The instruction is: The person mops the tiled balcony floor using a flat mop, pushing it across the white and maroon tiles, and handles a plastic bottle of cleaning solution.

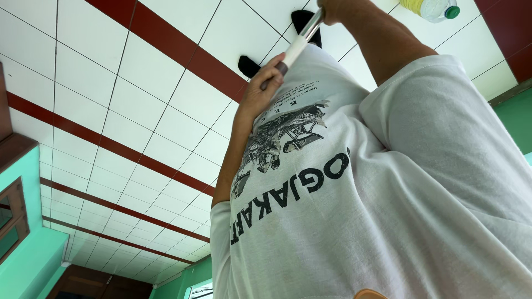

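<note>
Left hand (265, 83) fingers wrap the near end of the white pole (299, 43), right hand (334, 8) grips beyond them, over the tiled floor (138, 83); working end hidden, progress unclear.

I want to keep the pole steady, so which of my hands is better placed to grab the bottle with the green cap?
Probably the right. The right hand grips the pole at the end nearer the bottle. The left hand grips it farther away and could hold the pole alone.
</note>
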